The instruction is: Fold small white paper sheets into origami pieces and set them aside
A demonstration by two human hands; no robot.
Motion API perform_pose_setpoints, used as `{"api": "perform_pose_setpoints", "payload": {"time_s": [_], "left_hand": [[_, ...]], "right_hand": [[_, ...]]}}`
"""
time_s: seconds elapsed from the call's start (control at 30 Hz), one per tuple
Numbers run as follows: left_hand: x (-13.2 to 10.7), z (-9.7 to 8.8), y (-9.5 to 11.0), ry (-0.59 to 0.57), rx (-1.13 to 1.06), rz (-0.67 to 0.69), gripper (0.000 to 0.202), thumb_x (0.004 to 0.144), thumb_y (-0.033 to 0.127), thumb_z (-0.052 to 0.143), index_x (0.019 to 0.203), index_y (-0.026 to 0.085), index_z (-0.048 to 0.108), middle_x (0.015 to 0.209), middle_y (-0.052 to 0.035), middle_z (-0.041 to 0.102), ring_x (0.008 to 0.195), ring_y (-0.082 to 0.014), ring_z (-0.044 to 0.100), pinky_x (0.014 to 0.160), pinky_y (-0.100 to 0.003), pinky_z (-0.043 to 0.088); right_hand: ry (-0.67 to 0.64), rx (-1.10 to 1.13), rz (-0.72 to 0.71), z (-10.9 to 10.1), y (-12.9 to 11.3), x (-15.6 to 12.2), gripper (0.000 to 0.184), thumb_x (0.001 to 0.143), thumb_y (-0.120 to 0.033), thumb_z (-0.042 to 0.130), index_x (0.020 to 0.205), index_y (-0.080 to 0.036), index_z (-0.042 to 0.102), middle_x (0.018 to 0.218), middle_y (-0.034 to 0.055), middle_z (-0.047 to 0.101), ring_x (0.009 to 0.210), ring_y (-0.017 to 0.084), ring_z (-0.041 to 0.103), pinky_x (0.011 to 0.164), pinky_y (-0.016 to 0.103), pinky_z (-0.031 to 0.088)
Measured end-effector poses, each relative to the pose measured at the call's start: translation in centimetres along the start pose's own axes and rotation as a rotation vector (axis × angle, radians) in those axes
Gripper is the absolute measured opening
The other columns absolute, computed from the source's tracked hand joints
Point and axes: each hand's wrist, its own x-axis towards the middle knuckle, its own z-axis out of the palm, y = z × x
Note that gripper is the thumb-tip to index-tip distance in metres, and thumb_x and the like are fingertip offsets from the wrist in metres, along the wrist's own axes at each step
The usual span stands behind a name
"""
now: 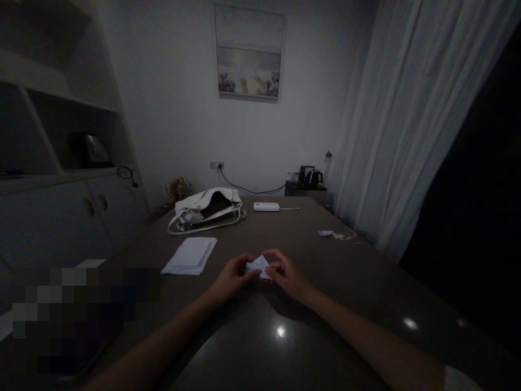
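Note:
A small folded piece of white paper (259, 266) sits low over the dark table (293, 326), held between both hands. My left hand (234, 276) pinches its left side with the fingers curled in. My right hand (285, 271) grips the right side, fingers bent over the top edge. The room is dim and the folds are hard to make out.
A stack of white paper sheets (190, 255) lies left of the hands. Farther back are a white handbag (207, 209) and a white power bank (266, 206) with a cable. Small paper scraps (334, 234) lie at the right edge. Curtains hang on the right, cabinets stand on the left.

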Motion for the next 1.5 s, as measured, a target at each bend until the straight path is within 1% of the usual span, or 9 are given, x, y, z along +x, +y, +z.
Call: {"api": "perform_pose_setpoints", "payload": {"time_s": [0.1,0.3,0.47,0.77,0.93,1.13,1.2,1.33,1.5], "left_hand": [[-0.1,-0.1,0.1,0.031,0.005,0.087,0.045,0.074,0.032,0.065,0.111,0.017,0.044,0.091,-0.0045,0.061,0.075,-0.0150,0.060,0.062,-0.023,0.047],[-0.1,-0.2,-0.1,0.002,0.118,0.125,0.031,0.077,0.033,0.061,0.099,0.013,0.055,0.093,-0.0071,0.061,0.078,-0.0160,0.058,0.066,-0.025,0.047],[-0.2,-0.1,0.4,-0.010,0.145,0.110,0.036,0.077,0.030,0.061,0.107,0.012,0.057,0.098,-0.0093,0.061,0.082,-0.0176,0.059,0.069,-0.027,0.047],[-0.4,-0.2,0.9,-0.051,0.263,0.188,0.038,0.078,0.031,0.060,0.113,0.015,0.060,0.105,-0.0091,0.056,0.086,-0.0167,0.057,0.070,-0.024,0.046],[-0.4,-0.1,1.0,-0.079,0.404,0.212,0.037,0.081,0.030,0.056,0.117,0.019,0.058,0.108,-0.0085,0.055,0.086,-0.0162,0.057,0.071,-0.025,0.046],[-0.5,0.1,0.9,-0.048,0.516,0.255,0.039,0.083,0.026,0.053,0.121,0.021,0.054,0.115,-0.0086,0.054,0.098,-0.0183,0.055,0.082,-0.027,0.044],[-0.6,0.1,0.8,-0.065,0.545,0.264,0.039,0.084,0.026,0.052,0.123,0.021,0.052,0.115,-0.0086,0.054,0.100,-0.0183,0.054,0.084,-0.027,0.043],[-0.7,0.1,0.9,-0.109,0.622,0.267,0.039,0.086,0.029,0.049,0.124,0.022,0.051,0.109,-0.0077,0.056,0.092,-0.0173,0.056,0.081,-0.028,0.044],[-0.8,0.2,1.1,-0.081,0.628,0.268,0.036,0.088,0.032,0.044,0.121,0.022,0.053,0.101,-0.0067,0.059,0.087,-0.0168,0.057,0.079,-0.028,0.043]], "right_hand": [[0.027,0.043,0.008,-0.1,-0.1,0.1,0.034,0.081,-0.029,0.054,0.112,-0.020,0.042,0.066,-0.0024,0.060,0.061,0.013,0.061,0.057,0.023,0.045],[0.080,0.081,0.040,-0.4,-0.4,0.3,0.032,0.079,-0.029,0.055,0.109,-0.020,0.044,0.063,-0.0042,0.056,0.053,0.011,0.056,0.052,0.021,0.042],[0.088,0.052,0.017,-0.4,0.0,0.3,0.032,0.079,-0.029,0.055,0.108,-0.020,0.045,0.062,-0.0048,0.055,0.051,0.010,0.052,0.051,0.021,0.040],[0.068,0.070,0.021,-0.5,0.4,0.5,0.035,0.078,-0.030,0.056,0.109,-0.019,0.043,0.061,-0.0050,0.055,0.049,0.010,0.051,0.050,0.021,0.039],[0.065,0.099,0.030,-0.5,0.5,0.5,0.036,0.078,-0.030,0.057,0.110,-0.021,0.044,0.061,-0.0045,0.056,0.050,0.010,0.052,0.050,0.021,0.040],[0.075,0.170,0.068,-0.5,0.3,0.5,0.038,0.075,-0.030,0.059,0.109,-0.020,0.044,0.062,-0.0041,0.057,0.050,0.010,0.054,0.049,0.021,0.040],[0.068,0.170,0.068,-0.5,0.3,0.5,0.038,0.076,-0.031,0.059,0.109,-0.020,0.044,0.062,-0.0041,0.057,0.050,0.010,0.054,0.049,0.021,0.040],[0.062,0.155,0.076,-0.6,0.4,0.6,0.035,0.077,-0.032,0.058,0.107,-0.020,0.046,0.064,-0.0036,0.057,0.052,0.010,0.055,0.050,0.021,0.040],[0.046,0.107,0.058,-0.5,0.1,0.5,0.036,0.076,-0.033,0.061,0.106,-0.020,0.046,0.067,-0.0029,0.058,0.055,0.010,0.054,0.051,0.021,0.041]]}}
